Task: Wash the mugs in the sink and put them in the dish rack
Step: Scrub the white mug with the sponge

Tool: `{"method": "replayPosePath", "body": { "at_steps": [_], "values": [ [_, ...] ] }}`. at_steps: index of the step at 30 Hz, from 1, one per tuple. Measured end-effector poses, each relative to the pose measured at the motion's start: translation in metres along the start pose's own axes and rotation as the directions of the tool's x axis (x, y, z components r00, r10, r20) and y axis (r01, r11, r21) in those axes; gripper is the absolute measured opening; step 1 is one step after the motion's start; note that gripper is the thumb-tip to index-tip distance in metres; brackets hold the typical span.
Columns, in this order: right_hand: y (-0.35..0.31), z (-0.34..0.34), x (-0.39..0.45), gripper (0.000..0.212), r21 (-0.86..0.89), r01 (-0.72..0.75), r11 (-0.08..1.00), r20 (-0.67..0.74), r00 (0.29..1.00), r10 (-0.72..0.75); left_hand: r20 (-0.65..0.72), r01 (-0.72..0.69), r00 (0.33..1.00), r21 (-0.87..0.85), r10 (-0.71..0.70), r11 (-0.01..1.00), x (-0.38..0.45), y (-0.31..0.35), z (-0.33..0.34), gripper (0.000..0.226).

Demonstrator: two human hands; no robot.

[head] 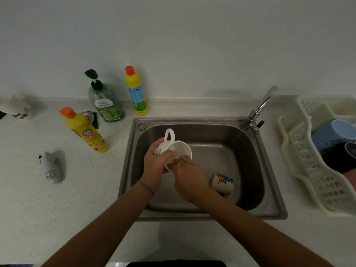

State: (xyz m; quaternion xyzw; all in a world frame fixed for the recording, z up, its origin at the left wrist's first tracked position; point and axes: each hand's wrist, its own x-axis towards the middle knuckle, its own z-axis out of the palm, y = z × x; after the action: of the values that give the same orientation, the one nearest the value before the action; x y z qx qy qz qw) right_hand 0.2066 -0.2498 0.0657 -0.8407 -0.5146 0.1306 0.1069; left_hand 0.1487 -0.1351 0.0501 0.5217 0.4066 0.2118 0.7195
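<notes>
Over the steel sink (250,170) my left hand (154,168) grips a white mug (180,149) by its side, handle pointing up and away. My right hand (187,175) has its fingertips inside the mug's mouth, against the inner wall near the rim. A second, cream mug with a cartoon print (222,183) lies on its side on the sink floor, to the right of my right wrist. The white dish rack (300,151) stands on the counter to the right and holds a blue mug (335,133) and a dark one (344,157).
A chrome tap (260,108) rises at the sink's back right corner. On the counter to the left stand a yellow bottle (86,132), a green pump bottle (106,103) and a slim yellow bottle (135,91). A white labelled object (51,167) lies further left.
</notes>
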Motion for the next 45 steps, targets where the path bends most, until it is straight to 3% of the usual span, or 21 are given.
{"method": "replayPosePath", "body": {
  "at_steps": [2, 3, 4, 6, 8, 11, 12, 15, 18, 20, 22, 23, 25, 27, 31, 34, 36, 39, 42, 43, 45],
  "values": [
    [-0.018, 0.001, 0.002, 0.032, 0.285, -0.074, 0.956, -0.032, 0.996, 0.086, -0.011, 0.001, 1.000, -0.014, -0.001, 1.000, -0.003, -0.003, 0.003, 0.051],
    [-0.018, 0.001, 0.001, 0.033, 0.334, -0.048, 0.941, -0.015, 0.998, 0.056, -0.014, 0.006, 1.000, -0.018, -0.006, 1.000, -0.003, -0.003, 0.002, 0.051],
    [-0.011, 0.001, -0.001, 0.038, 0.293, 0.032, 0.956, -0.019, 0.999, -0.027, -0.009, 0.014, 1.000, -0.024, -0.015, 1.000, -0.002, -0.003, -0.002, 0.052],
    [0.009, 0.001, -0.004, 0.049, 0.026, 0.158, 0.987, 0.014, 0.987, -0.158, 0.007, 0.009, 1.000, -0.022, -0.009, 1.000, 0.001, -0.003, -0.009, 0.054],
    [0.009, 0.005, -0.002, 0.045, -0.043, 0.059, 0.997, 0.006, 0.998, -0.059, 0.007, 0.005, 1.000, -0.017, -0.005, 1.000, -0.002, -0.004, -0.004, 0.053],
    [-0.017, 0.009, -0.001, 0.033, 0.323, -0.063, 0.944, -0.045, 0.996, 0.082, -0.015, 0.058, 0.998, -0.031, -0.059, 0.998, -0.003, -0.008, 0.001, 0.048],
    [-0.013, 0.011, -0.001, 0.034, 0.280, 0.007, 0.960, -0.058, 0.998, 0.010, 0.002, 0.082, 0.997, -0.018, -0.082, 0.996, -0.001, -0.006, -0.003, 0.046],
    [0.023, 0.010, -0.003, 0.041, -0.153, 0.275, 0.949, -0.018, 0.960, -0.281, 0.172, 0.120, 0.976, 0.097, -0.136, 0.988, 0.011, 0.002, -0.021, 0.045],
    [0.008, -0.001, 0.001, 0.031, -0.098, 0.138, 0.986, -0.095, 0.985, -0.147, 0.168, 0.139, 0.976, 0.017, -0.140, 0.990, 0.007, 0.003, -0.010, 0.049],
    [-0.017, -0.002, 0.010, 0.023, 0.122, -0.031, 0.992, -0.171, 0.984, 0.051, 0.090, 0.132, 0.988, -0.071, -0.125, 0.989, 0.002, -0.003, 0.004, 0.061],
    [-0.025, 0.002, 0.014, 0.022, 0.314, -0.120, 0.942, -0.145, 0.974, 0.173, 0.053, 0.102, 0.994, -0.085, -0.097, 0.991, 0.001, -0.005, 0.006, 0.065],
    [-0.020, 0.000, 0.011, 0.024, 0.291, -0.068, 0.954, -0.121, 0.987, 0.107, 0.037, 0.096, 0.995, -0.087, -0.093, 0.992, 0.002, -0.004, 0.003, 0.057],
    [0.003, 0.000, 0.004, 0.033, 0.069, 0.119, 0.991, -0.076, 0.991, -0.113, 0.040, 0.102, 0.994, -0.105, -0.098, 0.989, 0.007, -0.004, -0.006, 0.045],
    [0.014, 0.002, 0.003, 0.040, -0.076, 0.166, 0.983, -0.045, 0.984, -0.170, 0.061, 0.102, 0.994, -0.098, -0.096, 0.990, 0.007, -0.005, -0.007, 0.046],
    [-0.015, 0.009, 0.011, 0.029, 0.328, -0.060, 0.943, -0.080, 0.993, 0.091, 0.035, 0.115, 0.993, -0.092, -0.112, 0.989, 0.003, -0.008, 0.002, 0.052],
    [0.010, 0.004, 0.003, 0.041, 0.007, 0.222, 0.975, -0.058, 0.974, -0.221, 0.075, 0.144, 0.987, -0.036, -0.141, 0.989, 0.010, -0.001, -0.012, 0.044],
    [0.021, -0.004, 0.003, 0.044, -0.142, 0.274, 0.951, 0.019, 0.962, -0.274, 0.085, 0.158, 0.984, -0.025, -0.156, 0.987, 0.010, 0.002, -0.013, 0.044],
    [-0.009, -0.003, 0.010, 0.029, 0.072, 0.080, 0.994, -0.139, 0.988, -0.070, 0.030, 0.186, 0.983, -0.138, -0.184, 0.973, 0.004, -0.003, 0.004, 0.053],
    [-0.029, 0.008, 0.018, 0.024, 0.378, -0.049, 0.925, -0.192, 0.973, 0.130, 0.014, 0.152, 0.988, -0.134, -0.151, 0.979, 0.002, -0.007, 0.009, 0.068],
    [-0.027, 0.009, 0.016, 0.025, 0.394, -0.033, 0.918, -0.192, 0.974, 0.117, 0.012, 0.149, 0.989, -0.104, -0.149, 0.983, 0.003, -0.005, 0.005, 0.066],
    [-0.011, 0.008, 0.008, 0.028, 0.236, 0.096, 0.967, -0.205, 0.978, -0.047, 0.024, 0.173, 0.985, -0.085, -0.171, 0.981, 0.007, 0.000, -0.006, 0.054]
  ]
}}
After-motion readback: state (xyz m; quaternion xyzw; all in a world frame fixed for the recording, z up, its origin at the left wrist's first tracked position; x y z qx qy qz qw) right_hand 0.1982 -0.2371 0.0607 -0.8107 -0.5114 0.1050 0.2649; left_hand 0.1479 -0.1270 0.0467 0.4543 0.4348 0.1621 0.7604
